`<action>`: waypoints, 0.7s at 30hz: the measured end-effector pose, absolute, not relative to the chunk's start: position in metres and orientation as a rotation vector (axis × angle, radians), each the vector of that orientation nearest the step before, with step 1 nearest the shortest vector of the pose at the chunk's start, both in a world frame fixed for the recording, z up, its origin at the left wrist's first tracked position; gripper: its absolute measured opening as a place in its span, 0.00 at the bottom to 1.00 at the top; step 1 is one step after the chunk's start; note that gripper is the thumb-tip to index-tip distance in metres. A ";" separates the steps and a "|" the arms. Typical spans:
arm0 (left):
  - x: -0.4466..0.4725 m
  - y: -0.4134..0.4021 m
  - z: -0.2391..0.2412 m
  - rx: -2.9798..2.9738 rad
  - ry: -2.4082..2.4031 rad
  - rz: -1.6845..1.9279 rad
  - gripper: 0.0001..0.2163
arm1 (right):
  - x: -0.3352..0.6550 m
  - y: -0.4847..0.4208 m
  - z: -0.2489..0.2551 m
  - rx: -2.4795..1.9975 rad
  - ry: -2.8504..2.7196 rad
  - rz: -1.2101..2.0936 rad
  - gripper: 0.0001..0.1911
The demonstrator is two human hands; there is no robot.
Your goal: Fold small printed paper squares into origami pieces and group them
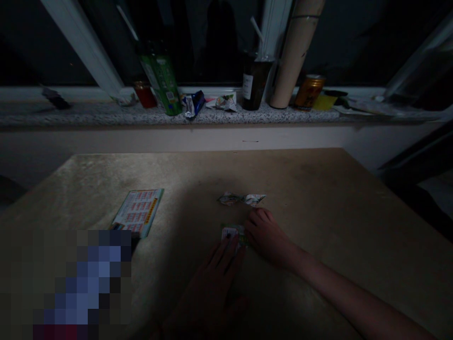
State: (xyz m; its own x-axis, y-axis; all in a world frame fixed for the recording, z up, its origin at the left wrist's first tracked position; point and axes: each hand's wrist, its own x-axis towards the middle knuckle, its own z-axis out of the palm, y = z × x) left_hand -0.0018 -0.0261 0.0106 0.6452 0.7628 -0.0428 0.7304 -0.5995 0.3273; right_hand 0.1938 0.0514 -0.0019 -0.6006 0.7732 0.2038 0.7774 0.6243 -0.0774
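- Step in hand, by the look of it: pressing a small printed paper [232, 233] flat on the table [318, 198], in the dim middle, just below a crumpled folded piece [242, 199].
- Left hand [215, 278] open, fingers stretched flat, tips on the paper's near edge.
- Right hand [265, 236] bent over the paper's right edge, fingers curled down; pinching or only pressing, cannot tell.
- Next move probably calling for steady fingertip pressure and careful lining-up of edges, given thin paper and poor light.
- Leaflet [138, 211] to the left: rows of red-orange blocks, a yellow strip; print too small to read.
- Green bottle [161, 82], dark cup [254, 82] and gold can [309, 92] on the sill: labels unreadable.
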 end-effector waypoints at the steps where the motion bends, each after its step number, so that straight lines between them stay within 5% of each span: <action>1: -0.002 -0.026 0.011 2.550 1.204 0.141 0.36 | 0.194 0.051 -0.002 -1.277 -2.632 -0.032 0.03; 11: 0.000 -0.028 0.012 2.545 1.228 0.174 0.35 | 0.196 0.047 0.004 -1.300 -2.584 -0.013 0.04; 21: 0.002 -0.029 0.014 2.570 1.254 0.110 0.33 | 0.208 -0.003 0.002 -1.114 -2.637 -0.184 0.19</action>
